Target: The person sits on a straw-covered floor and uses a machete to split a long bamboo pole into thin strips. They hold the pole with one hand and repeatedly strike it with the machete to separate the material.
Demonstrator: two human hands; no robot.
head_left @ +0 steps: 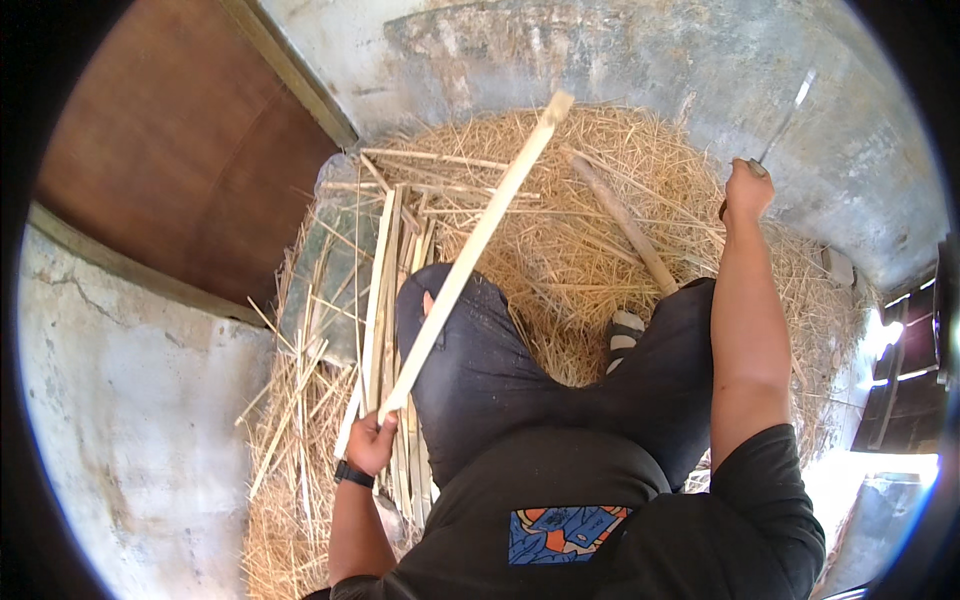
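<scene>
The left grip is closed on the near end of a long pale wooden strip; by that one end it is held, probably so that the rest of its length is left free. The strip is slanted up and away over the left leg; whether it is supported there cannot be told. The right grip is wrapped around the handle of a thin-bladed tool, raised well apart from the strip, with the blade pointed up and away, presumably so that the legs are clear of its edge. Beside the left leg, more pale slats are laid roughly lengthwise, seemingly for easy reach by the left grip. Thinner sticks are strewn across their far ends. Beyond the knees, a rounded pole is laid at a slant on straw, by which the floor is covered up to the weathered wall.
</scene>
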